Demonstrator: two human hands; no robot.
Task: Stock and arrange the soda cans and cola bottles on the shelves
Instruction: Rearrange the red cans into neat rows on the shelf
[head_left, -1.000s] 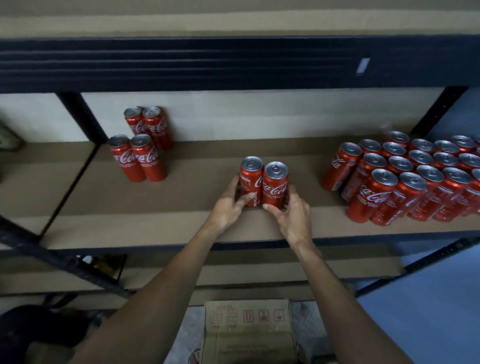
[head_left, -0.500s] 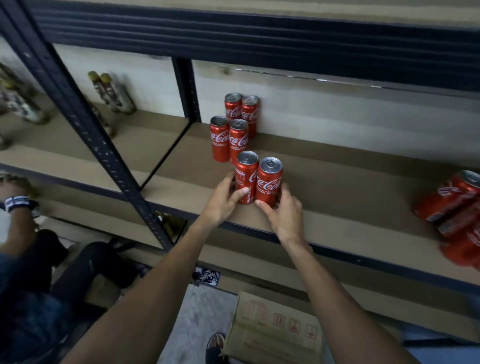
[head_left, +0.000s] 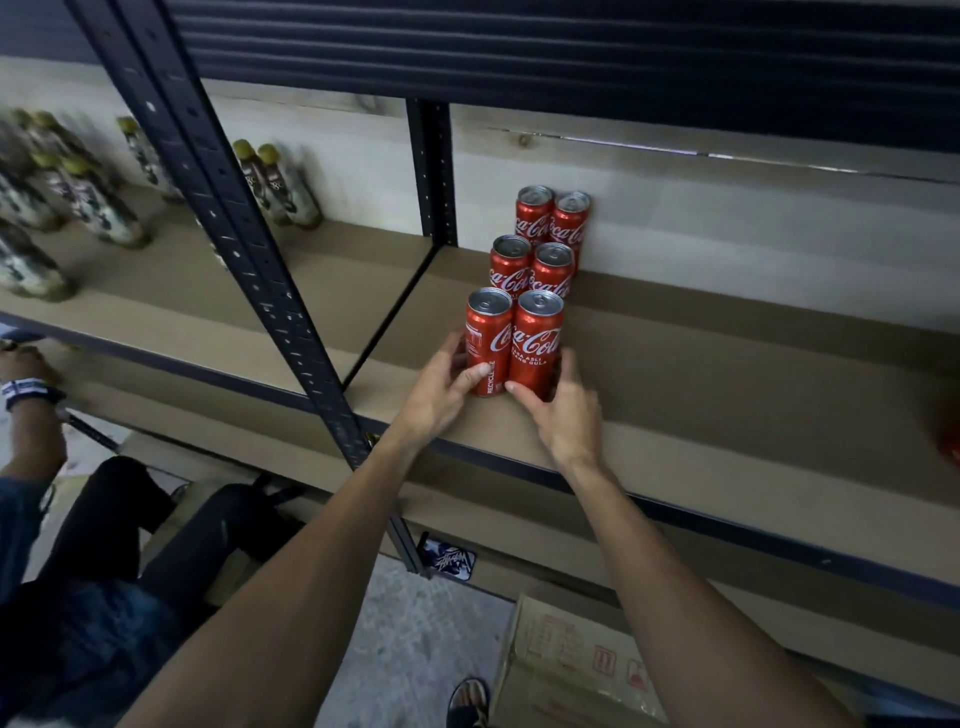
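Left hand: your left hand (head_left: 441, 389) grasps the foot of the front-left can (head_left: 487, 338), thumb across its face, fingers round its far side.
Right hand: your right hand (head_left: 569, 415) grasps the foot of the front-right can (head_left: 536, 345) in mirror fashion, thumb at the front.
Reason for the hold: gripping low and from both sides presses the two cans together, so they can be steered as one unit without tipping.
Location of the held cans: upright and touching each other, at the left end of the shelf board (head_left: 727, 374), near its front edge. I cannot tell whether their bases rest on the board.
Existing stock: a middle pair (head_left: 532, 270) stands just behind, and a back pair (head_left: 553, 218) stands against the rear wall.
Reason for placement: your pair lines up as a third rank in that double file, labels forward, building from wall to front edge.
Step in hand, judged: squaring the front pair to the rank behind before letting go.
Risk, judged: slim cans on a narrow footprint; a nudge could topple the ranks behind.
Adjoining bay: blurred bottles (head_left: 280, 187) beyond the upright post (head_left: 249, 270); brand unreadable.
Below: a cardboard box (head_left: 571, 670) on the floor.
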